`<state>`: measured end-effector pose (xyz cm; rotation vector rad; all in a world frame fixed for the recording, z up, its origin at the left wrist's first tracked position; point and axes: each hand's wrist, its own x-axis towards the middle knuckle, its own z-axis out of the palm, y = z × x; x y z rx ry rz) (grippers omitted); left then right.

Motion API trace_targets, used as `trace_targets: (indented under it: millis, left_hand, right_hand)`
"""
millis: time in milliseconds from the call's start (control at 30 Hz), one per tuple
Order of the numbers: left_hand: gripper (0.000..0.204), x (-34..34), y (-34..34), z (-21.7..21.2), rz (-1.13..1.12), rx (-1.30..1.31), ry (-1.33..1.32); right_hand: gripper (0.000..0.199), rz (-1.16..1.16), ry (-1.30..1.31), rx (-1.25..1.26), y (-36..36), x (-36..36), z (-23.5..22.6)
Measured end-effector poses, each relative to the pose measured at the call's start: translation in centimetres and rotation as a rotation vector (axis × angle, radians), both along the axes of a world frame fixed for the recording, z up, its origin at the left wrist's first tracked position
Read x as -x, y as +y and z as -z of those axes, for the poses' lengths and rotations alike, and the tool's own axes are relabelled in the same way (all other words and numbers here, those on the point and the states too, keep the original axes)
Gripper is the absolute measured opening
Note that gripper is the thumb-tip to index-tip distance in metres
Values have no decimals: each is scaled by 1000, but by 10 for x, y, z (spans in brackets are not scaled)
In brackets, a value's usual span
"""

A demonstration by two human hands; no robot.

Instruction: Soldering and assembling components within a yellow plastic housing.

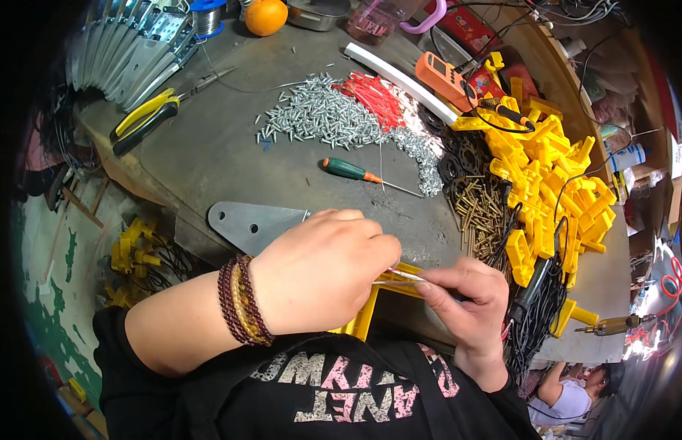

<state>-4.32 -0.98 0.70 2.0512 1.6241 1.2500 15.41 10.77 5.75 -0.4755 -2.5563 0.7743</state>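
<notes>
My left hand (322, 268), with bead bracelets on the wrist, is closed over a yellow plastic part (370, 308) held against my body at the bench's near edge. My right hand (462, 293) pinches a thin wire-like piece (399, 277) and holds it at the top of that yellow part, its fingertips touching my left fingers. Most of the yellow part is hidden under my left hand.
On the grey bench (223, 147) lie a flat metal plate (249, 224), a green-handled screwdriver (352, 171), silver screws (319, 114), red pieces (374, 95), brass screws (480, 209), a heap of yellow plastic parts (553, 183), yellow-handled pliers (146, 117), an orange meter (443, 77) and an orange (266, 16). Another person (568, 389) sits at lower right.
</notes>
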Motion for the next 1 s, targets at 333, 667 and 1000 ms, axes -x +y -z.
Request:
trace_targets:
  millis: [333, 667, 1000]
  left_hand:
    - [12, 10, 10, -15, 55, 73, 176]
    - [12, 9, 18, -11, 30, 49, 201]
    - [14, 5, 16, -19, 2, 99, 246]
  right_hand:
    - [11, 29, 58, 15, 4, 0, 7]
    - [13, 29, 50, 164, 6, -5, 22]
    - [25, -177, -35, 152, 35, -7, -15]
